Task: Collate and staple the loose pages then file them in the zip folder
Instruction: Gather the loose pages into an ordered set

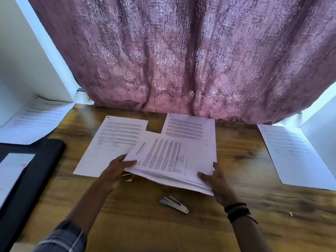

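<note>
The person holds a stack of pages (169, 160) above the middle of the wooden table (236, 206), turned sideways so the print runs across the view. The left hand (116, 170) grips the left end with its fingers (130, 163) clamped on the paper, thumb on top. The right hand (214, 180) pinches the near right corner the same way, its fingers closed on the stack. The sheets look fanned along the near edge, so the step in hand appears to be gathering and squaring them.

To do this well, the grip should loosen a little while the stack is stood on one long edge and tapped on the table, then turned and tapped on a short edge, until every corner lines up. Only then does the stapler (174, 204), lying just in front of the stack and between the wrists, come into use; one corner held firmly flat would keep the pages from slipping as the staple goes in.

Other loose sheets lie around: one page (109, 142) to the left, partly under the stack, another pile (190, 128) behind it, and single pages at far left (34, 120) and far right (294, 155). The dark zip folder (38, 160) waits at the left edge with a paper on it.
</note>
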Demonstrator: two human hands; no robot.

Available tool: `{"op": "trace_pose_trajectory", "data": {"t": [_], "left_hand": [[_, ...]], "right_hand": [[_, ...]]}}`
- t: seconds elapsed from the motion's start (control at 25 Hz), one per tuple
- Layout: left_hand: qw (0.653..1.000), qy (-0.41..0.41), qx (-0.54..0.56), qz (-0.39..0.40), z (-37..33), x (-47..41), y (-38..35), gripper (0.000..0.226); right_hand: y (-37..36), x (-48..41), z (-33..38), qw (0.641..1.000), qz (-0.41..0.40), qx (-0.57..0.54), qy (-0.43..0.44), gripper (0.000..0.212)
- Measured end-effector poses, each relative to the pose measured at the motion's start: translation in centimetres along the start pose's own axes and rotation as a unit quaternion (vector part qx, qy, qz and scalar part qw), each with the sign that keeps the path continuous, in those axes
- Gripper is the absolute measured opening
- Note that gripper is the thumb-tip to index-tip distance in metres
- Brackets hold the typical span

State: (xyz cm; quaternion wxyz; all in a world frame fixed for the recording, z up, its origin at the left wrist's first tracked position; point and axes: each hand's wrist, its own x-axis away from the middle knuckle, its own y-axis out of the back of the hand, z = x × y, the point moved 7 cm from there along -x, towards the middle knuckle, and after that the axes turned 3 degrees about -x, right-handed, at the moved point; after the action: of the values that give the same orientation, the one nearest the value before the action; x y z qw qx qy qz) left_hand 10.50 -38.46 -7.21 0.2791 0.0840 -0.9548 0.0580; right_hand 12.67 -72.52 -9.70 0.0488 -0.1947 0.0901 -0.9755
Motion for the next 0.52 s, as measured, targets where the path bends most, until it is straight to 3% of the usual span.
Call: {"op": "trace_pose_trajectory", "data": {"t": [0.08,0.16,0.36,0.52], "left_hand": [[0.982,-0.034,0.185,-0.016,0.4,1.1,-1.2,0.031],[0.962,-0.037,0.27,0.013,-0.1,2.6,-3.7,0.029],[0.974,-0.12,0.183,-0.065,-2.1,3.1,-5.8,0.035],[0.962,-0.2,0.183,-0.009,-5.6,3.3,-4.3,0.036]], "right_hand": [[-0.8,1.0,0.4,0.999,-0.016,0.002,0.041,0.071],[-2.6,2.3,0.9,0.996,-0.03,-0.01,0.084,0.053],[-9.2,5.0,-0.6,0.994,0.04,-0.094,0.043,0.049],[-6.8,3.0,0.7,0.978,0.077,-0.196,0.007,0.045]]}}
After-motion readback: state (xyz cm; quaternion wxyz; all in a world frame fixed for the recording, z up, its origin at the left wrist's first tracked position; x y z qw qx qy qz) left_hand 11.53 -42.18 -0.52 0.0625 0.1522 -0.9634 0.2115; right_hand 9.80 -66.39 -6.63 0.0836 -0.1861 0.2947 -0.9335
